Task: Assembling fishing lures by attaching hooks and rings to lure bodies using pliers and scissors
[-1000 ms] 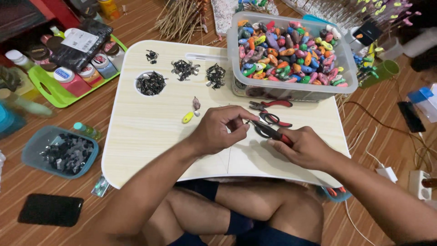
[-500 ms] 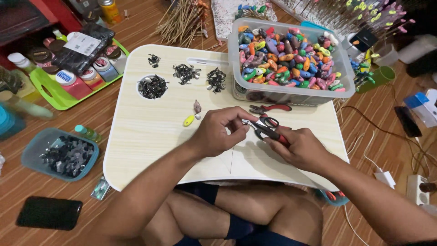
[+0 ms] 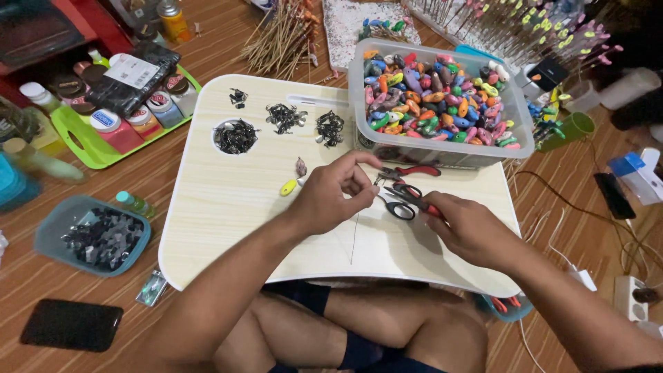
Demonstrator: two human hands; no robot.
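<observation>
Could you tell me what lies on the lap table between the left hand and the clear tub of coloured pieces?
In the head view, red-handled pliers lie on the lap table between the left hand and the clear tub, close under the tub's front wall.

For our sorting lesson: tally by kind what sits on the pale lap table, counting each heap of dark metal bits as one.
Heaps of dark metal bits: 4
Clear tubs of coloured pieces: 1
Red-handled pliers: 1
Scissors: 1
Loose small pieces (yellow, brownish): 2
Total: 9

Bin [image 3: 442, 148] behind pliers [image 3: 411, 197] on table [image 3: 228, 207]
</observation>
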